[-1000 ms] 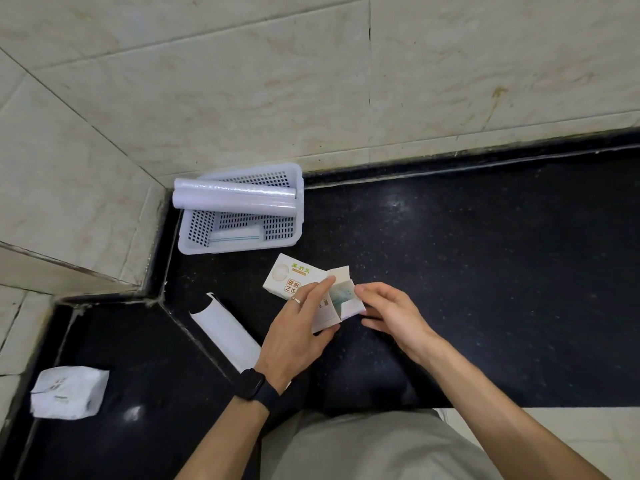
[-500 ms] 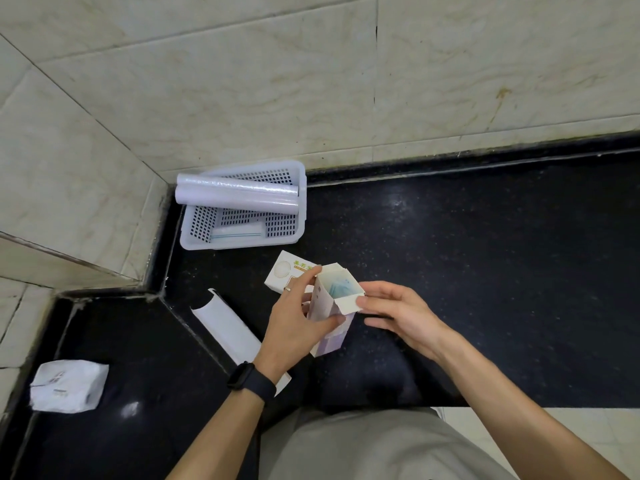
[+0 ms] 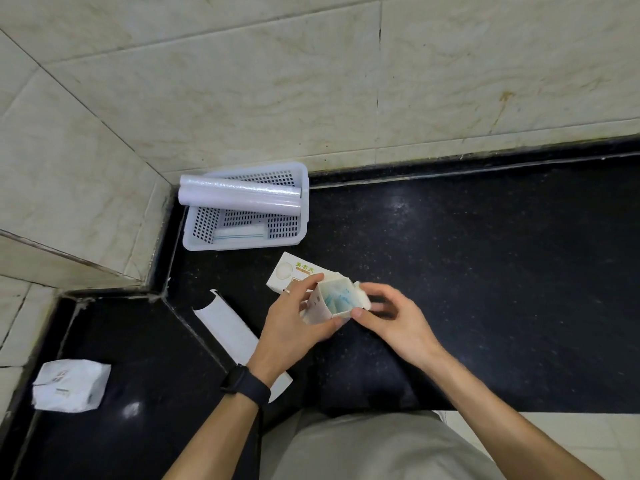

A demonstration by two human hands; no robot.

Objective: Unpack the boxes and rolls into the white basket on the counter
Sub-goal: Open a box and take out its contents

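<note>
- Two rolls [image 3: 239, 197] lie across the white basket [image 3: 304, 202].
- Two boxes in front of the basket: one opened box [image 3: 334, 301] clasped by left hand [image 3: 294, 323], right hand [image 3: 391, 318] pinching its flap; second box [image 3: 294, 273] on the counter [image 3: 485, 271].

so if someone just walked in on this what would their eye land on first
Probably the small opened box in the middle, held by the left hand while the right hand pulls at its top flap, with blue-tinted contents showing inside. Next, the white basket in the corner of the black counter, with two white rolls lying across its rim. A second box lies flat just behind the hands.
</note>
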